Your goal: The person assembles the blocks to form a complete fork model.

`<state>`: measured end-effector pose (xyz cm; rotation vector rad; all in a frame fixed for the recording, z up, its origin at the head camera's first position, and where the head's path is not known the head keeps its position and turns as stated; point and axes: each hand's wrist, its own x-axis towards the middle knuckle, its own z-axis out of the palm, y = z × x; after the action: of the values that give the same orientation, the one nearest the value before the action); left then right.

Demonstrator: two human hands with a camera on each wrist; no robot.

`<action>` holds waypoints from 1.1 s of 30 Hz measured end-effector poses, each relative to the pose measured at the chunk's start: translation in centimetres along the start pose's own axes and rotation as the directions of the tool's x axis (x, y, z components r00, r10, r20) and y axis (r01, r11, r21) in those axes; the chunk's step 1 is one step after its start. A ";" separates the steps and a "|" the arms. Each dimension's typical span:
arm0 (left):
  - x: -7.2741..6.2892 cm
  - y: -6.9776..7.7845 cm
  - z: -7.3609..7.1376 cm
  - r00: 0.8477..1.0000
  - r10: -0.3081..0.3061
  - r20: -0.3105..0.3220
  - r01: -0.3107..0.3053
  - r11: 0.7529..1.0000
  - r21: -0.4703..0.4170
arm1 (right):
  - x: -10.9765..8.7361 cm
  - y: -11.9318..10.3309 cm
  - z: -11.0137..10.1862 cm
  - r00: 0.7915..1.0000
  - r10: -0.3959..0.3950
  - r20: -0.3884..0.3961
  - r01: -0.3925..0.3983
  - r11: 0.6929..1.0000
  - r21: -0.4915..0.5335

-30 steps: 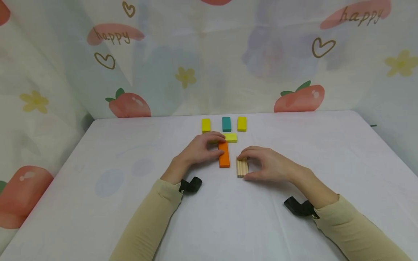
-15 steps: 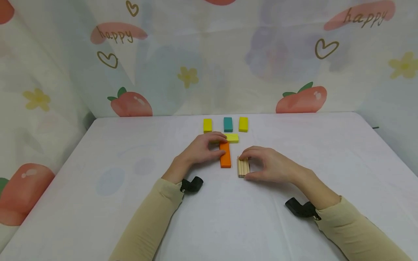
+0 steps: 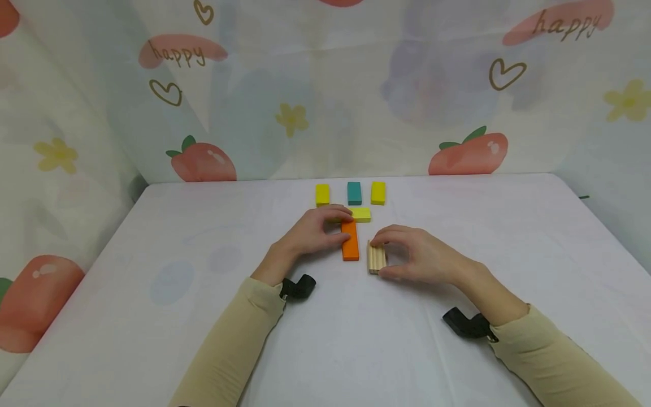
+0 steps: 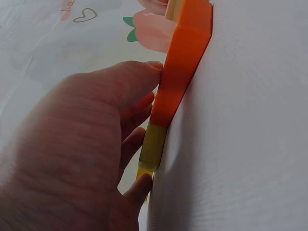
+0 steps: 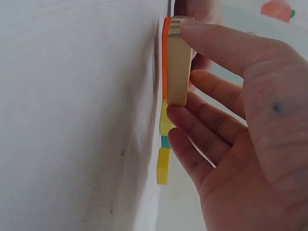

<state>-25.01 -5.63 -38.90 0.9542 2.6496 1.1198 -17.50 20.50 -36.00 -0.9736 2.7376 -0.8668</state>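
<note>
My left hand is over a long orange block that lies flat on the table. Its thumb touches the block's upper face, and its fingertips rest at the far end, where a yellow block lies crosswise. The hand partly covers both blocks. A pale wooden block with lengthwise lines stands just right of the orange one. My right hand pinches it at its ends, thumb near and fingers far. In the right wrist view, the thumb tip presses the wooden block's end, and the lower fingers spread loosely.
Behind the crosswise block lie a yellow block on the left, a teal block in the middle and another yellow block on the right. The white-covered table ends at a printed cloth backdrop.
The right hand and the wooden block have shifted very slightly away from the person. The left hand and the other blocks keep their places; the head view sways a little.
</note>
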 end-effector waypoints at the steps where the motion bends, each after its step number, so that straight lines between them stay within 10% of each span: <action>1: 0.0 0.0 0.0 1.000 -0.002 0.001 0.002 1.000 0.003 | 0.0 0.0 0.0 1.000 -0.003 -0.002 0.003 1.000 -0.002; 33: 0.1 -0.2 0.0 1.000 0.019 0.009 -0.019 1.000 0.014 | 0.9 -1.4 0.5 0.997 -0.063 -0.045 0.064 0.998 0.019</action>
<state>-25.19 -5.67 -38.99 0.9863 2.6506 1.0998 -17.31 18.84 -35.60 -1.0555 2.7424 -0.9361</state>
